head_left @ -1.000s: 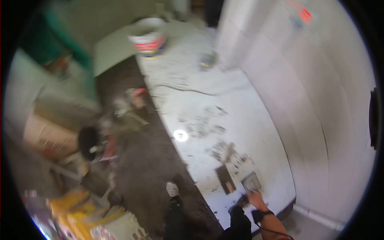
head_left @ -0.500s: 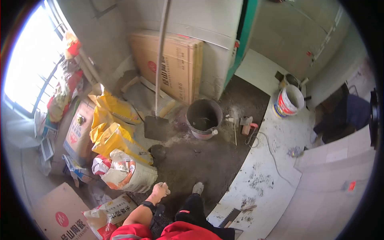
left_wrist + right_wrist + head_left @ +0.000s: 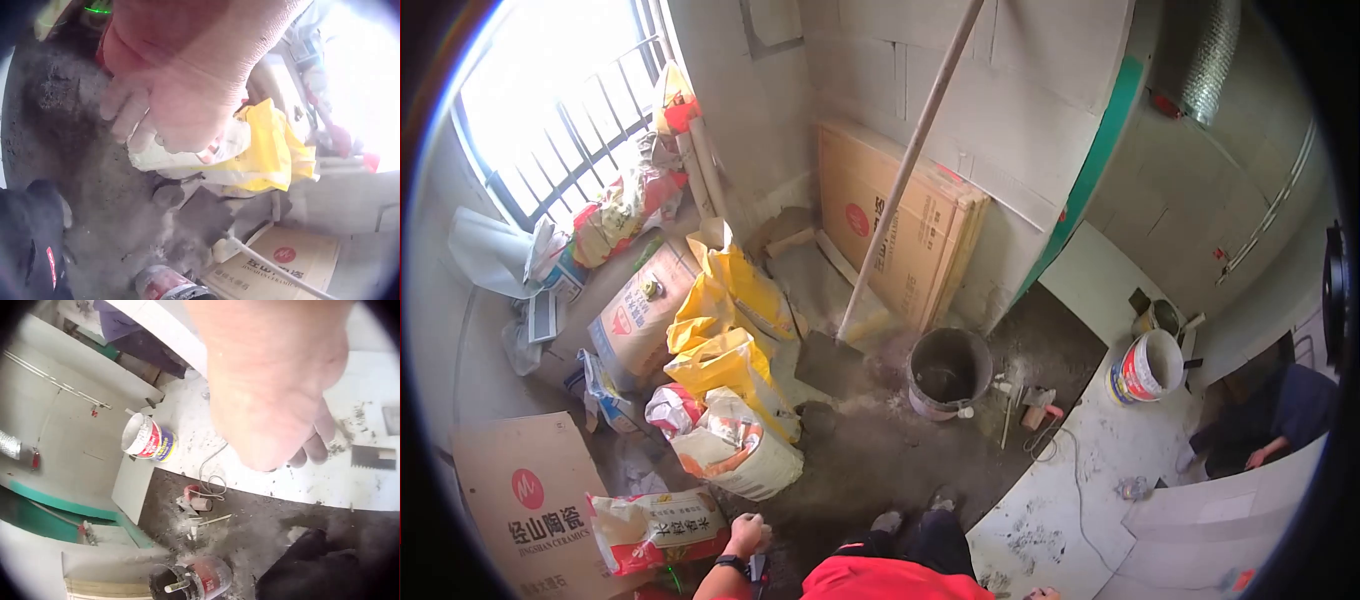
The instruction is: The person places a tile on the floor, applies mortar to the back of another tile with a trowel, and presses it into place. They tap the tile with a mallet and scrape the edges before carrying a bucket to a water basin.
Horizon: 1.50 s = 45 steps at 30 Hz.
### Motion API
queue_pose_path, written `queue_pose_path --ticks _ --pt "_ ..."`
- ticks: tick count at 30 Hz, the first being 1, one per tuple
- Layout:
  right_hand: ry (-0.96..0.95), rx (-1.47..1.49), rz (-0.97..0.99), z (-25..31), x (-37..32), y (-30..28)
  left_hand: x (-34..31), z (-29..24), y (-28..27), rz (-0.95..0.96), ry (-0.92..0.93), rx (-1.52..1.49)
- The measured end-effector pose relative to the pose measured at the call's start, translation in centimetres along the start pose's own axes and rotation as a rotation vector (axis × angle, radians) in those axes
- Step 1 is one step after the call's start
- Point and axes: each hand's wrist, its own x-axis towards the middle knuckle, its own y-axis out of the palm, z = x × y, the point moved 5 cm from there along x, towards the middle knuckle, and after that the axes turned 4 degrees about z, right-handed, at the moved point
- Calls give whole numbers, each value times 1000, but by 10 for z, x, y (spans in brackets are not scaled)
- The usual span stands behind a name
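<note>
My left hand (image 3: 747, 537) hangs with loosely curled fingers beside a cement bag (image 3: 658, 528) lying on the floor; nothing is in it. In the left wrist view, the left hand (image 3: 178, 106) overlaps a white open-topped bag (image 3: 181, 159). Only a bit of my right hand (image 3: 1042, 594) shows at the bottom edge of the head view. The right wrist view has the right hand (image 3: 281, 412) relaxed and holding nothing, over the pale tiles. A notched trowel (image 3: 374, 457) lies on those tiles, apart from the hand.
A dark mortar bucket (image 3: 948, 378) stands ahead. Left of it, a long-handled shovel (image 3: 830, 362) leans near cardboard boxes (image 3: 890, 225). Yellow bags (image 3: 725, 360) line the left. A white bucket (image 3: 1145, 368) stands on the tiles (image 3: 1050, 490). Another person (image 3: 1270, 425) is at the far right.
The head view has swung left from the tiles and risen. My right hand, earlier at a squarish tool on the tiles, has come away from it. My left hand has come into view.
</note>
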Motion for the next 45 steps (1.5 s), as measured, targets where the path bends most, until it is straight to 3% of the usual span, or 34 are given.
queue_pose_path --ticks 2,4,5,6,7,8,9,10,12,15,16,18,19,20,22,24,26,28,30,32,34,36,37,42,43,45 --pt "140 -176 108 2 12 -2 -46 -26 18 -229 -8 20" --pt "139 -33 107 6 45 -19 -61 -29 32 -267 21 -156" --pt "-424 -517 244 31 70 -21 -61 -25 35 -202 48 -149" --pt "-985 -995 368 -34 134 -34 -64 -23 45 -205 16 -197" --pt "-974 -987 361 -103 194 -51 -63 -15 53 -184 -4 -246" --pt "-545 -452 127 -86 240 -55 -68 -14 66 -167 -20 -301" --pt "-547 -445 128 -36 223 -90 -56 -3 69 -162 -26 -223" --pt "-91 21 60 86 152 -70 -67 -11 86 -171 -38 -219" --pt "-271 -414 -72 157 163 -79 -86 -36 121 -182 30 -158" --pt "-310 -420 -41 226 172 -87 -89 -53 148 -6 125 -102" --pt "-399 -348 -131 240 173 -91 -67 -40 142 101 182 -71" --pt "-294 -84 -125 288 136 -84 -53 -23 137 75 58 -68" --pt "-277 73 -102 301 118 -77 -50 -27 138 39 141 56" --pt "-266 97 -113 292 113 -72 -50 -32 135 -7 229 166" --pt "-298 19 -104 281 107 -58 -41 -41 118 41 211 270" --pt "-282 -12 -57 237 100 -40 -23 -35 92 51 166 149" --pt "-218 -222 -6 172 107 -18 -50 -55 81 19 144 -48" --pt "2 -121 113 136 68 -3 -41 -53 48 35 134 -61" --pt "-68 -311 108 81 70 0 -44 -58 40 -59 115 -59" --pt "29 -247 110 82 39 -1 -42 -47 29 -61 36 -107" --pt "141 -150 81 62 25 -7 -31 -42 29 92 -31 -165" --pt "-352 -408 94 48 34 -16 -27 -39 42 25 -61 -117" --pt "115 -6 -25 86 4 -17 -26 -36 48 34 -75 -112" --pt "50 94 -138 136 -15 -7 6 -35 78 205 -41 -105" --pt "43 98 -116 142 -16 -2 -3 -53 91 182 63 -4" --pt "46 103 -94 141 -15 2 5 -58 104 118 -11 -19"
